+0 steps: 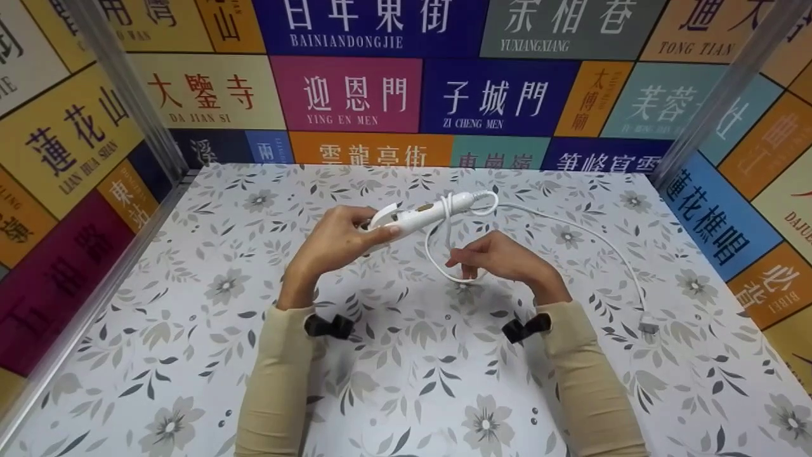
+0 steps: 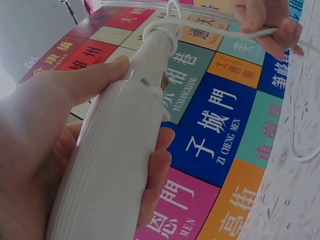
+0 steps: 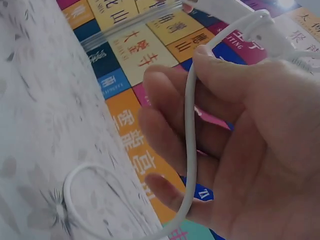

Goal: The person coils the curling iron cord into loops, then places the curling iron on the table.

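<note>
My left hand (image 1: 333, 240) grips a white corded hair iron (image 1: 415, 221) by its body, thumb along the near side. Its split end points left and its cord end points right, tilted up; a gold-coloured button shows on the body. The white power cord (image 2: 220, 29) is looped round the narrow cord end. To the right and lower, my right hand (image 1: 507, 259) holds a length of this cord between thumb and curled fingers, as the right wrist view shows close up. Below that hand the cord hangs in a loose loop.
From the iron, the cord runs right across the floral-patterned table (image 1: 406, 381) to a white plug (image 1: 648, 322) lying near the right side. Panels with coloured signs (image 1: 346, 95) stand behind and on both sides. Each wrist carries a black camera strap (image 1: 330, 326).
</note>
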Demonstrator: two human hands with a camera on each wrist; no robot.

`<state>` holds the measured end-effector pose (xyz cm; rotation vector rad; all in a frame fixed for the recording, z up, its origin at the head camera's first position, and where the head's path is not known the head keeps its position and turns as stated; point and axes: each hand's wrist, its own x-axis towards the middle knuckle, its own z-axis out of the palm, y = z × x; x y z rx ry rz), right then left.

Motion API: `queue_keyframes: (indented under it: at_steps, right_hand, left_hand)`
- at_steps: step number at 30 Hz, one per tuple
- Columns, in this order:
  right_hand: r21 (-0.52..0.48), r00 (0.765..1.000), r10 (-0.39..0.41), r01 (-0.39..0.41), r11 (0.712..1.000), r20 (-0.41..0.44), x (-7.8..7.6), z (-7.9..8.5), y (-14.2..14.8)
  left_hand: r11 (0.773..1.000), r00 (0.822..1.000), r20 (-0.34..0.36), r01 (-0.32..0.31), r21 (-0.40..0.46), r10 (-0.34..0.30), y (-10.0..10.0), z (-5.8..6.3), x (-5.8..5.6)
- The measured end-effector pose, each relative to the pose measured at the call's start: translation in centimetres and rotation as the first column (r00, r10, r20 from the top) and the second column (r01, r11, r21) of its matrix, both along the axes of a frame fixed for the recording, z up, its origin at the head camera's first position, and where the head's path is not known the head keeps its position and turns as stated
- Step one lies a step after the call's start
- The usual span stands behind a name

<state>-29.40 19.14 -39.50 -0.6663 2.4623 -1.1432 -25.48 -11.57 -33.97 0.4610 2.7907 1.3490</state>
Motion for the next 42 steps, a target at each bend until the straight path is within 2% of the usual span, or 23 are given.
queue_keyframes:
  at_steps: [3, 5, 8, 10, 12, 14, 19, 21, 25, 29, 31, 34, 42]
  right_hand:
    - [0.091, 0.993, -0.12, 0.121, 0.988, -0.016, -0.4, -0.6, 0.3]
    - [0.098, 0.988, -0.154, 0.156, 0.983, -0.028, -0.6, -0.9, 0.5]
    - [0.024, 0.98, -0.196, 0.197, 0.98, -0.036, -0.7, -1.3, 0.8]
    - [-0.085, 0.977, -0.206, 0.201, 0.976, -0.057, -0.7, -1.3, 0.9]
    - [-0.173, 0.968, -0.23, 0.211, 0.962, -0.099, -0.7, -1.2, 1.1]
    - [-0.226, 0.959, -0.266, 0.238, 0.945, -0.1, -0.6, -0.9, 1.0]
    - [-0.233, 0.922, -0.387, 0.374, 0.898, -0.014, -0.1, 0.6, 0.9]
    - [-0.243, 0.911, -0.412, 0.394, 0.887, -0.027, 0.2, 1.2, 0.9]
    - [-0.346, 0.905, -0.419, 0.37, 0.862, -0.077, 1.0, 2.5, 0.9]
    - [-0.446, 0.91, -0.395, 0.304, 0.842, -0.125, 2.3, 3.9, 0.7]
    - [-0.462, 0.908, -0.389, 0.282, 0.841, -0.153, 3.0, 4.5, 0.6]
    - [-0.462, 0.901, -0.384, 0.258, 0.849, -0.201, 3.8, 5.3, 0.3]
    - [-0.363, 0.875, -0.355, 0.229, 0.903, -0.331, 5.5, 6.8, -0.4]
  left_hand:
    - [0.997, 0.997, 0.008, 0.08, 0.017, -0.08, 0.1, -0.1, 0.0]
    - [0.99, 0.991, 0.007, 0.137, 0.018, -0.137, 0.0, -0.3, 0.0]
    - [0.978, 0.978, 0.003, 0.208, -0.004, -0.208, 0.0, -0.5, 0.0]
    - [0.971, 0.971, 0.008, 0.239, -0.02, -0.239, 0.1, -0.6, 0.1]
    - [0.964, 0.964, 0.016, 0.264, -0.035, -0.264, 0.2, -0.7, 0.0]
    - [0.957, 0.958, 0.03, 0.286, -0.053, -0.285, 0.3, -0.9, 0.0]
    - [0.936, 0.941, 0.063, 0.337, -0.1, -0.332, 0.8, -1.1, 0.1]
    - [0.93, 0.936, 0.077, 0.35, -0.112, -0.343, 1.0, -1.2, 0.1]
    - [0.93, 0.937, 0.101, 0.346, -0.123, -0.335, 1.2, -1.2, 0.3]
    - [0.94, 0.945, 0.115, 0.318, -0.121, -0.305, 1.2, -1.1, 0.3]
    - [0.946, 0.952, 0.109, 0.299, -0.122, -0.287, 1.1, -1.0, 0.2]
    - [0.959, 0.963, 0.106, 0.26, -0.112, -0.249, 0.9, -1.0, 0.3]
    - [0.992, 0.989, 0.09, 0.122, -0.029, -0.119, 1.3, -0.5, 0.3]
